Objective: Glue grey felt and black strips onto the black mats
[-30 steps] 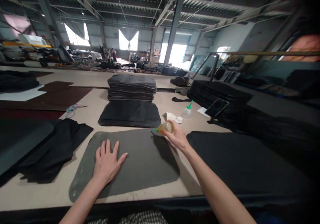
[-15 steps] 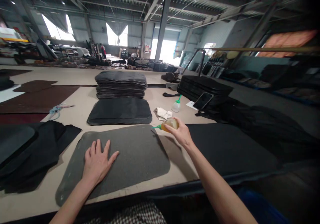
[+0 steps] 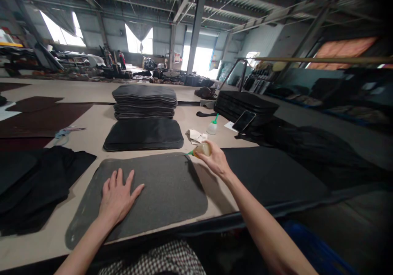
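A dark grey mat with rounded corners (image 3: 166,189) lies flat on the table in front of me. My left hand (image 3: 117,195) rests on its left half, fingers spread. Above the mat's far right corner, my right hand (image 3: 216,159) grips a squeeze bottle (image 3: 202,149) of amber liquid. The bottle is tilted, and its green nozzle points left at the mat's far edge; whether the tip touches cannot be made out. A thin glossy line shows along that edge.
Behind the mat lie a low black pile (image 3: 144,135) and a taller stack of mats (image 3: 144,102). A second squeeze bottle (image 3: 211,127), a white cloth (image 3: 196,136) and a phone (image 3: 244,121) sit to the right. Black sheets (image 3: 270,174) flank the mat.
My right hand and the bottle have shifted slightly left, the nozzle dropping closer to the mat's far right corner. The view has turned a little; my left hand stays on the mat.
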{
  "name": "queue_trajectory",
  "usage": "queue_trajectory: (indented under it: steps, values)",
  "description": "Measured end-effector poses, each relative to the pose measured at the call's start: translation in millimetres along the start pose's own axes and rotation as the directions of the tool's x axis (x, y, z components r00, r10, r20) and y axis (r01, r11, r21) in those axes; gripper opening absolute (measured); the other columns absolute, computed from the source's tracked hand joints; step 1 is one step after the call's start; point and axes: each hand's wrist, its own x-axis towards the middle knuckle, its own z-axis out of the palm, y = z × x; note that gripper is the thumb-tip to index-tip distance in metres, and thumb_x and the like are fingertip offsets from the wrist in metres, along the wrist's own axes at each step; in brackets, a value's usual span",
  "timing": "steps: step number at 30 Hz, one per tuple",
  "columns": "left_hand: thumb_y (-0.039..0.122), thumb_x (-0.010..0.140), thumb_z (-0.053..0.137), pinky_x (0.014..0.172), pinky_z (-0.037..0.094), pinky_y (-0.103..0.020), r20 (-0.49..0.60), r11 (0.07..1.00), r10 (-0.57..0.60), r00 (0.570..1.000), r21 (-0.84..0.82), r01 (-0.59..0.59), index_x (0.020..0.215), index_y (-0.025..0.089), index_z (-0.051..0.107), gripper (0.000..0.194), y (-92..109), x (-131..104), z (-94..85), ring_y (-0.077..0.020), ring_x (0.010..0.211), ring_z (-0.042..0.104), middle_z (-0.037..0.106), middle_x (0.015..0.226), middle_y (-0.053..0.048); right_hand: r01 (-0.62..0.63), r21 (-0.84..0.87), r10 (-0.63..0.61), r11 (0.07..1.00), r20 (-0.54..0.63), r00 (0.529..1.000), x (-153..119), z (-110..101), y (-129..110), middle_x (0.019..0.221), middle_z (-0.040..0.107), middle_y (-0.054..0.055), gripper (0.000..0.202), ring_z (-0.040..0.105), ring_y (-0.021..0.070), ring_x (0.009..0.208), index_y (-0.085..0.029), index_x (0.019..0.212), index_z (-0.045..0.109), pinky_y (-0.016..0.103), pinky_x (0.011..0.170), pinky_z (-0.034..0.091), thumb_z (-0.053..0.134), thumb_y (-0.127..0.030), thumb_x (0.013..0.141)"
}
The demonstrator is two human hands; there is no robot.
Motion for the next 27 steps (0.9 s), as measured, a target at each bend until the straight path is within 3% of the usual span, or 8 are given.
queue_trajectory:
  steps: [7,12,18,24,27]
  values:
    - [0.070,0.095,0.032,0.113,0.029,-0.055,-0.049,1.000,-0.006,0.999,-0.013,0.006,0.155,0.021,0.040,0.078,-1.2,-0.3,7.4,-0.0414,0.149,0.030,0.036,0.159,-0.025,-0.029,-0.022,0.031,0.999,0.089,0.996,-22.6,-36.7,0.1,0.124,0.068,0.011,0.053,0.064,0.0320,0.111,-0.023,0.126,0.061,0.046,0.098,0.049,0.073,-0.048,0.081]
    - [0.070,0.095,0.033,0.112,0.030,-0.055,-0.042,0.999,0.002,0.999,-0.043,-0.003,0.155,0.020,0.040,0.079,-2.8,0.7,9.2,-0.0423,0.148,0.030,0.036,0.159,-0.025,-0.121,0.000,0.119,0.993,0.159,0.980,-52.6,-63.7,-1.5,0.119,0.069,0.008,0.054,0.067,0.0315,0.105,-0.025,0.125,0.061,0.047,0.095,0.051,0.074,-0.050,0.080]
    - [0.070,0.094,0.033,0.113,0.029,-0.055,-0.033,0.997,0.033,0.999,-0.062,-0.035,0.155,0.020,0.039,0.079,-5.1,-0.2,8.5,-0.0421,0.149,0.028,0.035,0.160,-0.024,-0.129,-0.009,0.129,0.992,0.192,0.973,-91.4,-94.9,-5.7,0.120,0.068,0.007,0.051,0.067,0.0311,0.104,-0.027,0.123,0.060,0.045,0.095,0.052,0.074,-0.053,0.081]
    - [0.068,0.095,0.033,0.113,0.029,-0.055,-0.020,0.997,0.048,0.999,-0.052,-0.049,0.156,0.020,0.039,0.078,-6.1,-0.3,7.9,-0.0423,0.148,0.029,0.035,0.159,-0.025,-0.207,0.094,0.206,0.974,0.024,0.978,-116.7,-106.9,-9.4,0.118,0.068,0.007,0.056,0.068,0.0299,0.098,-0.029,0.125,0.059,0.042,0.086,0.055,0.076,-0.055,0.079]
    - [0.068,0.095,0.033,0.113,0.029,-0.055,-0.020,0.997,0.051,0.998,-0.055,-0.052,0.156,0.020,0.038,0.077,-5.7,-0.8,7.9,-0.0419,0.148,0.029,0.034,0.160,-0.024,-0.274,0.105,0.259,0.956,0.137,0.956,-123.4,-109.9,-12.0,0.111,0.070,0.005,0.053,0.068,0.0288,0.093,-0.029,0.122,0.061,0.039,0.081,0.055,0.077,-0.053,0.078]
